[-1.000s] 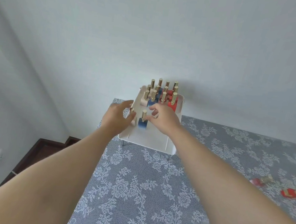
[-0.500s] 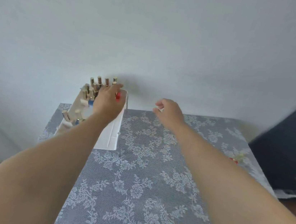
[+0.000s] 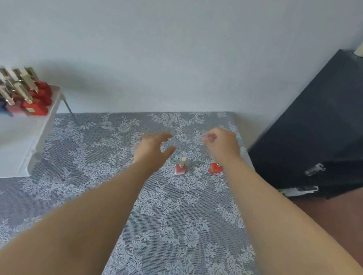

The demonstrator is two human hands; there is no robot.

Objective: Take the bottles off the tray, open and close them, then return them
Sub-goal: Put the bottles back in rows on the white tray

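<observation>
Your left hand (image 3: 151, 150) hovers with fingers spread and empty, just left of the pink bottle (image 3: 180, 166) standing on the counter (image 3: 182, 229); your right hand (image 3: 222, 142), loosely curled and empty, hangs beyond it, above the red bottle (image 3: 215, 168). Far left of it, the white tray (image 3: 12, 138) carries the other bottles (image 3: 15, 92).

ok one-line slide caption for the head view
Both hands, left and right, reach empty toward a pink bottle and a red bottle on the lace cloth; tray at left.
</observation>
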